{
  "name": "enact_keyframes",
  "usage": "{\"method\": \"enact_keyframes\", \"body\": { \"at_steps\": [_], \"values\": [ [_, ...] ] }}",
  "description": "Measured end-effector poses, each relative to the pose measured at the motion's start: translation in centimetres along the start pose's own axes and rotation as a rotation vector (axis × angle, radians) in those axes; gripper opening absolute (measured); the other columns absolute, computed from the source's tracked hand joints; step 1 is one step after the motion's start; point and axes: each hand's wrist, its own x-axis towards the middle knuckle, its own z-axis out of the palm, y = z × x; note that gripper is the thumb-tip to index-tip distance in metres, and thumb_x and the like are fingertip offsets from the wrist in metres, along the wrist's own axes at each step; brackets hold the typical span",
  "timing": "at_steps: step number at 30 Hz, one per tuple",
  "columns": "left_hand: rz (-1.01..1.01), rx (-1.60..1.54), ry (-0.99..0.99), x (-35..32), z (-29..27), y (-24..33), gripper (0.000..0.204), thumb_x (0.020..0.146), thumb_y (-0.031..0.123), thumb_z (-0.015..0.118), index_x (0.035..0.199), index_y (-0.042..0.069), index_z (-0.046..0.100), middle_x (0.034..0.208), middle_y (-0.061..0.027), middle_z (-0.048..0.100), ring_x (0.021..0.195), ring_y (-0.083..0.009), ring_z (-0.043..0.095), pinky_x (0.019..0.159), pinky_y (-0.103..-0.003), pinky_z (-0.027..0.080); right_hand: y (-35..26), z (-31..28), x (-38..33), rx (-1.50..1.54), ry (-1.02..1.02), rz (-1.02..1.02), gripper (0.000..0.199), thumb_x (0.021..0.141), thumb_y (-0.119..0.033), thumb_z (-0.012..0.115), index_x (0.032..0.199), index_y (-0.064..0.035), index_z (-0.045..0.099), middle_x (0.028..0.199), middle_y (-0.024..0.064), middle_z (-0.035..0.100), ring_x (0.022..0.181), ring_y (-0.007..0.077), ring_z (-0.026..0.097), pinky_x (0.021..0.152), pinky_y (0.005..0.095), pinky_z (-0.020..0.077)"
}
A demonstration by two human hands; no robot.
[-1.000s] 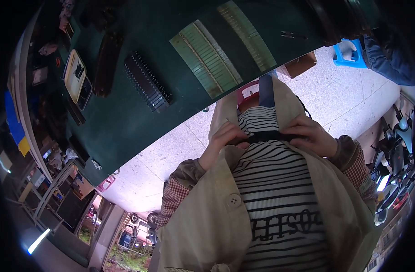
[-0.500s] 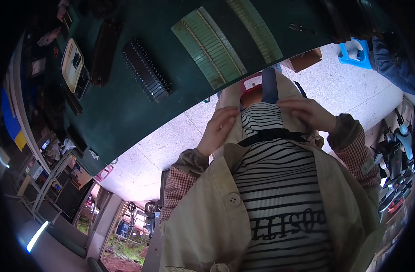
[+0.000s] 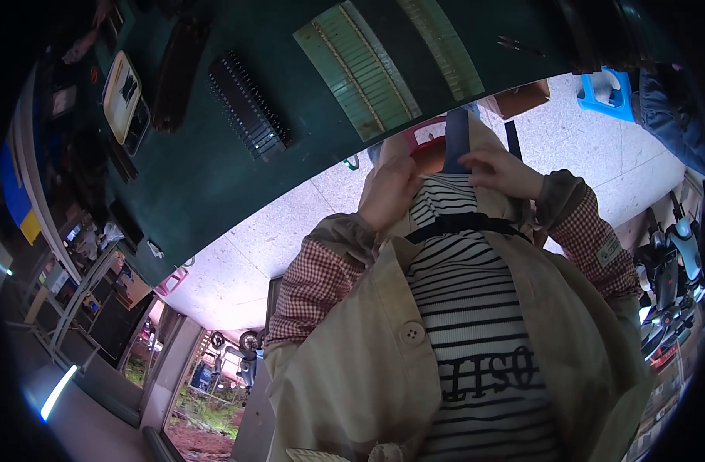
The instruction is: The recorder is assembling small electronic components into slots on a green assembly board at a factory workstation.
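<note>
Over my lap, my left hand (image 3: 392, 192) is closed at the left corner of the hem of a black-and-white striped shirt (image 3: 453, 199). Its fingertips are partly hidden. My right hand (image 3: 508, 172) pinches at the right corner of the same hem, thumb and fingers curled. An open beige jacket (image 3: 352, 362) hangs on both sides of the shirt, and a black belt (image 3: 464, 224) crosses it. Both forearms wear checked red-and-white sleeves (image 3: 318, 281) with dark cuffs.
Beyond my knees spans a dark green table (image 3: 237, 192). On it lie a dark pin-studded block (image 3: 247, 108), greenish ribbed sheets (image 3: 356, 73), tweezers (image 3: 520, 46) and a pale tray (image 3: 121, 96). A blue stool (image 3: 605, 96) and a person's sleeve (image 3: 672, 115) are at right.
Both hands have moved inward to the shirt's hem, and their fingers have curled in from lying flatter on the jacket. The view has shifted slightly.
</note>
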Motion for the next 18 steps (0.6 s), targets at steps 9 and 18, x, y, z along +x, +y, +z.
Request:
{"method": "enact_keyframes", "body": {
  "at_steps": [9,18],
  "values": [
    [-0.050,-0.133,0.067,0.5,2.1,-3.1,0.017,0.082,0.014,0.055,0.094,0.001,0.056,0.088,-0.0167,0.058,0.081,-0.0282,0.056,0.072,-0.032,0.044,1.4,-1.7,2.4,-0.170,0.192,0.202,0.012,0.075,-0.010,0.060,0.084,-0.0011,0.059,0.083,0.0130,0.058,0.079,0.0254,0.056,0.072,0.0342,0.0439],
    [-0.258,-0.532,0.467,-6.5,1.4,-7.0,0.023,0.090,0.013,0.048,0.109,0.001,0.052,0.104,-0.0064,0.055,0.094,-0.0161,0.052,0.084,-0.027,0.040,4.9,-4.1,-3.1,0.379,0.431,0.189,0.017,0.075,-0.008,0.058,0.091,-0.0039,0.062,0.098,0.0089,0.060,0.093,0.0219,0.055,0.083,0.0347,0.0431]
  ]
}}
